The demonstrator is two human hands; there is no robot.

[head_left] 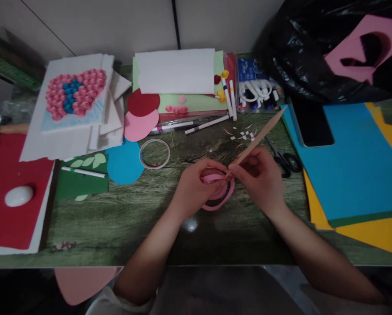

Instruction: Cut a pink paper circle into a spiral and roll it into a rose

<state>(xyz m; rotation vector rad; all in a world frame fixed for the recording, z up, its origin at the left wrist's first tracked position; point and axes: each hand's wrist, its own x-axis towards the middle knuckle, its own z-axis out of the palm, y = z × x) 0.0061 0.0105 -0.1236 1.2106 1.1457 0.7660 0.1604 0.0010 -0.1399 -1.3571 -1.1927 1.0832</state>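
Note:
Above the middle of the dark green wood-grain table (117, 232), my left hand (196, 186) is closed on a coiled pink paper strip (218, 204), whose loops hang below its fingers. My right hand (263, 179) pinches a long, tapered tan strip (261, 135) between thumb and fingers. Its pointed end rises to the upper right, while the lower end meets the pink coil at my left fingertips. I cannot tell whether the tan strip is paper or wood. Black-handled scissors (291, 162) lie just right of my right hand. White and pink paper scraps (246, 134) are scattered beyond the hands.
At the left stands a picture of rolled pink and blue paper flowers (75, 94). A tape roll (154, 154), paper circles (125, 162) and markers (207, 124) lie nearer. On the right, a phone (312, 122) rests on blue paper (356, 170) below a black bag (291, 57).

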